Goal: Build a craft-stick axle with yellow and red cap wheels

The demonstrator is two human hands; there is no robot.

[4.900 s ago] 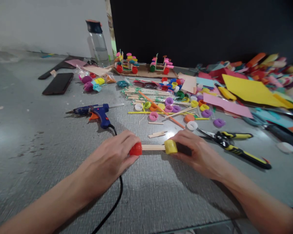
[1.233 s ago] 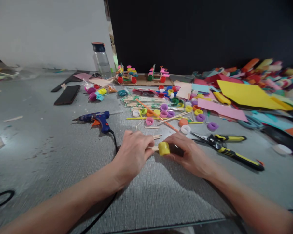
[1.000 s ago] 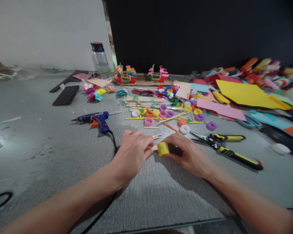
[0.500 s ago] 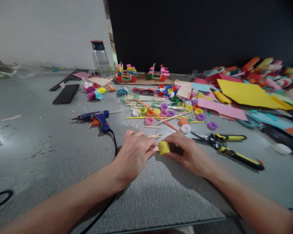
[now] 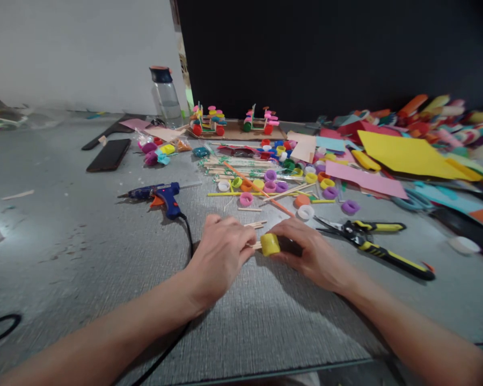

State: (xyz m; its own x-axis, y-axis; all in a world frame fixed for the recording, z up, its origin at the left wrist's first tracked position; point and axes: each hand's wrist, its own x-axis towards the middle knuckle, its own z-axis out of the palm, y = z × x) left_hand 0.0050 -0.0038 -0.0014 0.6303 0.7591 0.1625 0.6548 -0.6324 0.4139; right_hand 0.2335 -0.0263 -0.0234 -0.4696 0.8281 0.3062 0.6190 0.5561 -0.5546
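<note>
Near the middle of the table, my left hand (image 5: 225, 252) is closed on thin wooden sticks (image 5: 257, 246), whose ends stick out to the right from its fingertips. Those ends meet a yellow bottle cap (image 5: 270, 244), which my right hand (image 5: 312, 252) pinches between thumb and fingers. The cap stands on its edge; its far side is hidden by the right fingers. More short sticks (image 5: 260, 225) lie just behind my left hand. Left of the hands rests a blue glue gun (image 5: 167, 195), its black cord running down past my left wrist.
Wire strippers (image 5: 362, 241) lie right of my right hand. Loose bottle caps (image 5: 246, 199) and bundled sticks (image 5: 241, 165) spread behind the hands. Farther back are a water bottle (image 5: 167, 96), two small model cars (image 5: 209, 122), a phone (image 5: 109, 155) and yellow paper (image 5: 410, 155).
</note>
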